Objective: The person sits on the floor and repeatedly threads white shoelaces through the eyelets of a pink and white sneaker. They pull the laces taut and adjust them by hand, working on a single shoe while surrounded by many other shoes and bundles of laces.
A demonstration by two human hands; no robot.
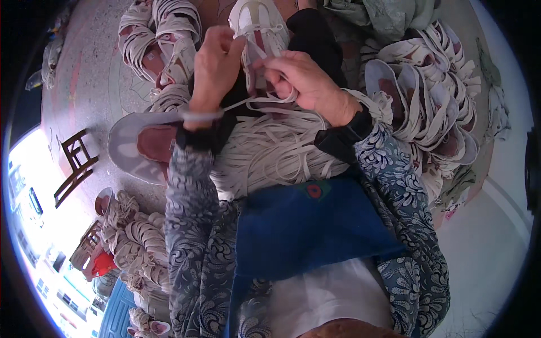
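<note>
A white and beige sneaker (260, 18) sits toe-away between my knees, its lacing partly done over a dark red tongue. My left hand (217, 67) is raised at the sneaker's left side, thumb and fingers closed on a pale shoelace. On the right, my right hand (310, 81) is curled over the sneaker's opening, fingers pinching the shoelace, which loops below them. My fingers hide part of the eyelets. A thick heap of loose cream shoelaces (276, 149) covers my lap just beneath both hands.
A shoe upper with a dark red lining (155, 143) lies by my left forearm. Stacked uppers stand at the far left (160, 42), right (422, 96) and lower left (143, 242). A wooden stool (77, 163) stands at the left. A blue apron (310, 228) covers my front.
</note>
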